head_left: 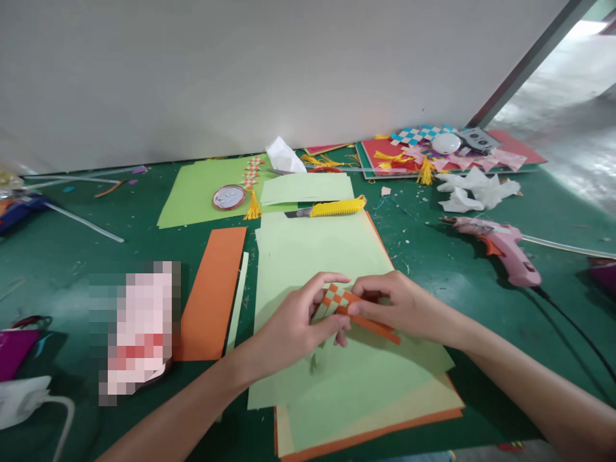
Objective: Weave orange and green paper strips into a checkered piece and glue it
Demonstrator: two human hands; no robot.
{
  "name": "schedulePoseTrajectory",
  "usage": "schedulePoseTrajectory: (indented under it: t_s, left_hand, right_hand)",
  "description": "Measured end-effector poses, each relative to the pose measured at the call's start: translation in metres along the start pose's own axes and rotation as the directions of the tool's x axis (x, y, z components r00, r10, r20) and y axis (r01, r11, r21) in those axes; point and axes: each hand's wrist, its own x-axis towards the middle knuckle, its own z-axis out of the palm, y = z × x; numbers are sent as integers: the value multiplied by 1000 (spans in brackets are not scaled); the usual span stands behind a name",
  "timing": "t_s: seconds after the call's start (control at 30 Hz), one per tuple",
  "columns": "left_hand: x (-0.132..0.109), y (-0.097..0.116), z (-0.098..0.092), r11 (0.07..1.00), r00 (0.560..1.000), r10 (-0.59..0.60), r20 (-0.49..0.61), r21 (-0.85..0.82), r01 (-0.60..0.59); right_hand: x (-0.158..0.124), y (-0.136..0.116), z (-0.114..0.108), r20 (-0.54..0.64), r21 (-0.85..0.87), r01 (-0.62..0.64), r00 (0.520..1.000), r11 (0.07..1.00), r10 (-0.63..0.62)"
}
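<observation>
Between my two hands is a small woven paper piece (335, 296), checkered in orange and pale green, with loose strips trailing off it. My left hand (308, 321) pinches its left side, around the green strips. At its right side, my right hand (392, 298) grips it with thumb and fingers, beside the orange strips that point to the lower right. Under both hands lies a stack of pale green paper sheets (312, 250) with orange sheets at the bottom. A yellow box cutter (337, 207) rests on the stack's far end, blade out to the left.
Orange paper (212, 295) and a thin green strip (237, 305) lie left of the stack. A pink hot glue gun (505, 247) with a cord is at right, near crumpled tissue (476, 190). Behind are a round tin (228, 197), a yellow tassel (253, 205) and red folders (514, 146).
</observation>
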Motion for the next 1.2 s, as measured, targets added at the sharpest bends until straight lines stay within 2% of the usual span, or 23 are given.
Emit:
schedulePoseTrajectory:
  t_s: [0.2, 0.53, 0.8, 0.97, 1.13, 1.2]
  left_hand:
    - [0, 1, 1, 999, 1000, 16, 9, -51, -16]
    - [3, -3, 0, 985, 999, 41, 25, -171, -36]
    - [1, -2, 0, 996, 1000, 30, -4, -86, -30]
    - [1, -5, 3, 997, 999, 28, -36, -74, -30]
    - [-2, -1, 1, 998, 1000, 27, -8, -59, -27]
    - [-4, 0, -3, 998, 998, 57, 1, 7, -57]
  right_hand:
    - [0, 0, 0, 108, 38, -47, 993, 998, 43]
    - [0, 1, -1, 78, 71, -61, 995, 996, 55]
    - [1, 1, -3, 66, 68, -59, 996, 996, 54]
    - [0, -3, -3, -43, 64, 23, 999, 998, -20]
    - [-1, -6, -3, -70, 90, 50, 997, 995, -44]
    - [-2, -4, -5, -45, 143, 24, 999, 989, -17]
